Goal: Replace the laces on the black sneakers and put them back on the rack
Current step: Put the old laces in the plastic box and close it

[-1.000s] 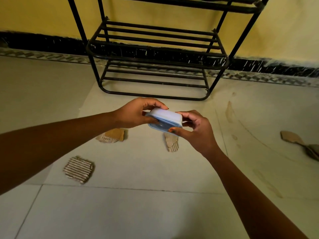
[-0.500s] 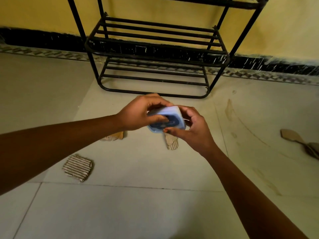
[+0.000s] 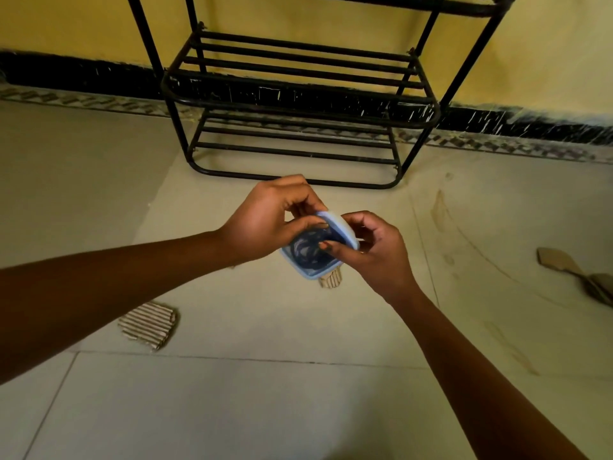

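Observation:
A small pale-blue plastic container (image 3: 310,272) is held above the floor in both hands. Dark coiled laces (image 3: 308,249) show inside it. Its lid (image 3: 341,227) is tipped up on the right side. My left hand (image 3: 268,220) grips the container's left edge, thumb on the rim. My right hand (image 3: 371,250) pinches the lid, with a finger reaching over the opening. The black metal shoe rack (image 3: 298,104) stands against the yellow wall just beyond the hands, its visible shelves bare. No sneakers are in view.
Torn pieces of corrugated cardboard lie on the tiled floor: one at the lower left (image 3: 149,323), one under the container (image 3: 330,280), more at the right edge (image 3: 577,273). A black skirting strip (image 3: 83,74) runs along the wall.
The container has tilted toward me and its lid has come up on the right, exposing the dark laces. Both hands have shifted a little with it.

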The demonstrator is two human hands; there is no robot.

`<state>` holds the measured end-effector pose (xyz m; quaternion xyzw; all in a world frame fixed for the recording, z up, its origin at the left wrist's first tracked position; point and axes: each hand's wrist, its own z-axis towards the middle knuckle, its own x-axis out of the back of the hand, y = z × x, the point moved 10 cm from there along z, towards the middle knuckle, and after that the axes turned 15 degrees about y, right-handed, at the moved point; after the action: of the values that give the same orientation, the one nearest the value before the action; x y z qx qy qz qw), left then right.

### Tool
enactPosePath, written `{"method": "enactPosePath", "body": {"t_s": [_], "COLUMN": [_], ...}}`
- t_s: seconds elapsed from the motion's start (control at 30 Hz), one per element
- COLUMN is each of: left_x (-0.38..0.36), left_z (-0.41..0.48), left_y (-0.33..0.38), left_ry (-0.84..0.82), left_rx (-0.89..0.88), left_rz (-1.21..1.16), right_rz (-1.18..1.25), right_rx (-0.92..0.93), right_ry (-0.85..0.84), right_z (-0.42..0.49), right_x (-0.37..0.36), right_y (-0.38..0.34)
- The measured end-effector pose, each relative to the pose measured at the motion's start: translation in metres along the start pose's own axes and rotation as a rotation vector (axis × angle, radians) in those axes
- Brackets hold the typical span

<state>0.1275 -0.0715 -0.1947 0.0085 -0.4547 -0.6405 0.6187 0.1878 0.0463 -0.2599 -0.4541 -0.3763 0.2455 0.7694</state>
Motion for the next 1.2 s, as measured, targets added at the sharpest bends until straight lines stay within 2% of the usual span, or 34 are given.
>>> {"method": "enactPosePath", "body": {"t_s": [0.17, 0.33, 0.43, 0.7, 0.83, 0.93, 1.07, 1.13, 1.2], "left_x": [-0.008, -0.026, -0.031, -0.013, -0.009, 0.001, 0.022, 0.031, 0.031], "left_z": [0.0, -0.006, -0.01, 0.001, 0.006, 0.008, 0.007, 0.007, 0.004], "left_y": [-0.004, -0.011, -0.006, 0.008, 0.011, 0.017, 0.038, 0.035, 0.031], "left_ry": [-0.126, -0.288, -0.366, -0.281, -0.271, -0.158, 0.05, 0.126, 0.129], "left_rx": [0.18, 0.374, 0.358, 0.267, 0.177, 0.085, -0.169, -0.15, -0.113], "left_rz": [-0.146, -0.261, -0.252, -0.239, -0.197, -0.155, -0.084, -0.071, -0.073], "right_rz": [0.214, 0.209, 0.194, 0.307, 0.242, 0.15, 0.028, 0.068, 0.114], "right_rx": [-0.094, -0.036, -0.023, -0.036, -0.02, 0.058, 0.242, 0.221, 0.187], "right_ry": [-0.078, -0.154, -0.199, -0.234, -0.229, -0.138, 0.012, 0.025, -0.01], "right_z": [-0.003, 0.01, 0.007, 0.003, 0.004, 0.01, 0.008, 0.004, -0.002], "right_x": [-0.002, 0.005, 0.003, 0.0, 0.0, 0.01, 0.024, 0.023, 0.015], "right_y": [-0.005, -0.016, -0.018, -0.03, -0.03, -0.035, -0.053, -0.053, -0.051]}}
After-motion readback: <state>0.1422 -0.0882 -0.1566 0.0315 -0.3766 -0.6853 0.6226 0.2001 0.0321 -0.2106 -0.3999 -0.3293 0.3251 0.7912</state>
